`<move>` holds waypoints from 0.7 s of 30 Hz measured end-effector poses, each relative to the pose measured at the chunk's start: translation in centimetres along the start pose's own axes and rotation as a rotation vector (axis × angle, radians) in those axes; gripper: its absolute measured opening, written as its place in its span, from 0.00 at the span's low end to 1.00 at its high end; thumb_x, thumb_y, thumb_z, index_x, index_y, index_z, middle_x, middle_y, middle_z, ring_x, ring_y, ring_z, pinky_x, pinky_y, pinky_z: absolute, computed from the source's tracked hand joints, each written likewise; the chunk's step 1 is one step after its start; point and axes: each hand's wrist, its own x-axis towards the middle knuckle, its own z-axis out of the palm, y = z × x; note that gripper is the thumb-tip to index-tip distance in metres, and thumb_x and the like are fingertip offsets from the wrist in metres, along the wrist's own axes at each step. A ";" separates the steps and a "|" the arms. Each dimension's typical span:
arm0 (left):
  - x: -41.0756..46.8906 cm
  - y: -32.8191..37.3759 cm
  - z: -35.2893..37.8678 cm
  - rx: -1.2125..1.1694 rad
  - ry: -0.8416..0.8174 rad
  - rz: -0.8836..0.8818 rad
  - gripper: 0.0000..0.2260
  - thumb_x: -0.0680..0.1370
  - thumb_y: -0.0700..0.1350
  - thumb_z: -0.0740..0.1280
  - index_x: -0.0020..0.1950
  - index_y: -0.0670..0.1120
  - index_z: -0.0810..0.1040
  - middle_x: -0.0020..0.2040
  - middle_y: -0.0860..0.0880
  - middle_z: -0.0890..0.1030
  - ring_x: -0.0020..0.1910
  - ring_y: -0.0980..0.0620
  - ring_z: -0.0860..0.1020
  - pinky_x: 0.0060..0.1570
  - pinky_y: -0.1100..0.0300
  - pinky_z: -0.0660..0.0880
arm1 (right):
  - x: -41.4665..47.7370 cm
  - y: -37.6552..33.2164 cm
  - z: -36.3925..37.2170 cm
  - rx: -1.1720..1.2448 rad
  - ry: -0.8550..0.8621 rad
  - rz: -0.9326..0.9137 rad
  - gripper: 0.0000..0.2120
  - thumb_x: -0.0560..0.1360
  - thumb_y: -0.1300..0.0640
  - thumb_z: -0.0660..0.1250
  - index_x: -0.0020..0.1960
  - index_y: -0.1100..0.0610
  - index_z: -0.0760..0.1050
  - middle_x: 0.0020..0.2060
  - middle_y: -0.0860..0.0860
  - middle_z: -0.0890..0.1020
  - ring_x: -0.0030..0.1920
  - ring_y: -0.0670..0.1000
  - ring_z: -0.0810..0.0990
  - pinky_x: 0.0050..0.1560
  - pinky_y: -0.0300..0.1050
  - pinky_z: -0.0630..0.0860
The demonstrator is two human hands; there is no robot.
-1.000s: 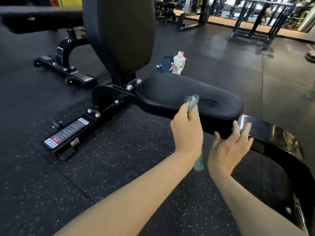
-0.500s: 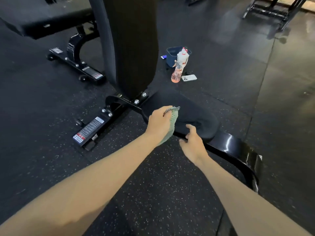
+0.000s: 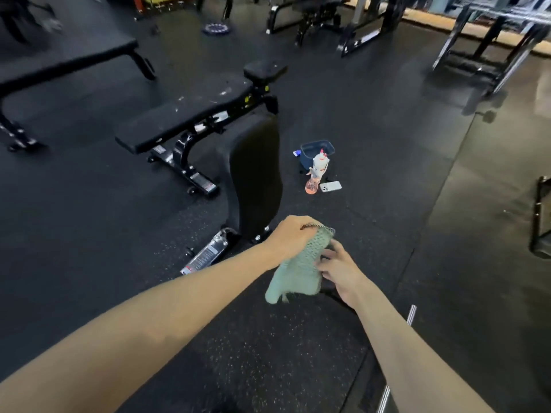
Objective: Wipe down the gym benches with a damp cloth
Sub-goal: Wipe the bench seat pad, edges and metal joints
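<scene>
My left hand (image 3: 290,236) grips the top of a pale green cloth (image 3: 298,272), which hangs down over the seat of the nearest black bench. My right hand (image 3: 340,268) touches the cloth's right edge with fingers spread and bent. The bench's upright backrest (image 3: 253,174) rises just beyond my hands; its seat is mostly hidden behind the cloth and my hands. A second black bench (image 3: 190,111) with whitish marks on its pad stands further back at the left.
A blue tub (image 3: 316,150), a spray bottle (image 3: 317,172) and a white phone (image 3: 330,186) sit on the floor right of the backrest. A third bench (image 3: 68,58) is at far left. Racks (image 3: 492,40) line the back right. Dark rubber floor lies all around.
The view has risen and pulled back, showing more benches. My left hand lifted the cloth, which now hangs open, and my right hand moved from the seat edge onto the cloth.
</scene>
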 end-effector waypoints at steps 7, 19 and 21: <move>-3.2 12.0 -3.7 0.098 -0.055 0.017 0.09 0.79 0.42 0.62 0.52 0.46 0.81 0.52 0.41 0.82 0.47 0.52 0.76 0.48 0.57 0.72 | -6.2 -8.5 -3.3 -0.137 -0.139 0.013 0.07 0.75 0.62 0.70 0.52 0.59 0.78 0.52 0.53 0.83 0.54 0.51 0.80 0.48 0.42 0.74; 1.2 25.6 -1.3 0.141 0.031 0.125 0.11 0.81 0.45 0.60 0.56 0.43 0.80 0.51 0.45 0.81 0.47 0.51 0.80 0.44 0.56 0.79 | -8.3 -19.8 -16.2 -0.154 -0.066 -0.210 0.06 0.78 0.59 0.68 0.45 0.61 0.79 0.43 0.53 0.84 0.45 0.52 0.82 0.49 0.47 0.76; 2.6 26.5 -0.4 0.167 0.027 0.139 0.12 0.81 0.46 0.59 0.56 0.43 0.80 0.52 0.45 0.82 0.50 0.49 0.81 0.49 0.50 0.80 | -7.8 -20.6 -17.9 -0.169 -0.018 -0.221 0.08 0.78 0.57 0.68 0.46 0.62 0.79 0.44 0.53 0.83 0.45 0.52 0.81 0.46 0.46 0.75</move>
